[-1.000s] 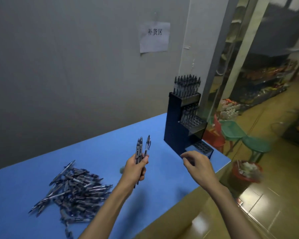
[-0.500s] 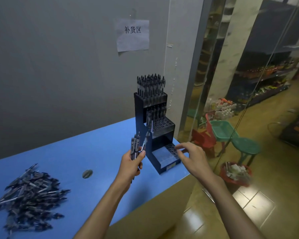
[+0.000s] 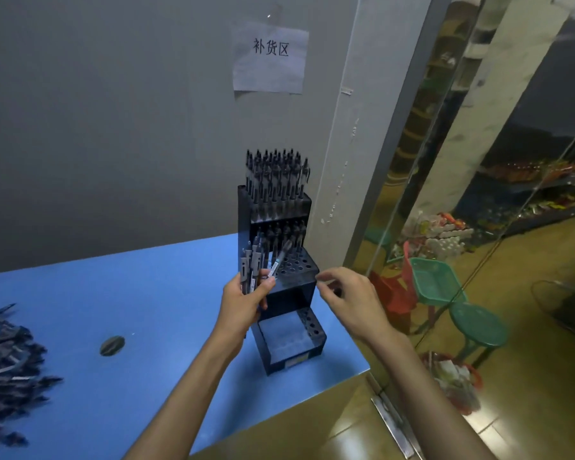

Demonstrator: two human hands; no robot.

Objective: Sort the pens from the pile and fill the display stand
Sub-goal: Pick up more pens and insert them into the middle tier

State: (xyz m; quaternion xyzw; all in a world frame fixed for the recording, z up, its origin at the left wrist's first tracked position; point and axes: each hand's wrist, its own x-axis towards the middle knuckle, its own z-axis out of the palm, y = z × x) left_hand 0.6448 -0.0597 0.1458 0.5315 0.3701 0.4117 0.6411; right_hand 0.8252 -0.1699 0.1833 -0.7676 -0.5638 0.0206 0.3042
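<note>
Left hand (image 3: 243, 302) is clenched round a bundle of pens (image 3: 254, 265), held upright just before the stand's (image 3: 281, 287) middle tier, evidently as a ready supply for loading; one pen leans out toward the holes. Right hand (image 3: 347, 298) hovers beside that tier with thumb and fingers (image 3: 324, 277) drawn near together; whether they pinch anything cannot be told. Farther back the top tier is full and the middle partly filled, while the pile (image 3: 9, 363) lies well apart at the tabletop's (image 3: 146, 293) left edge.
</note>
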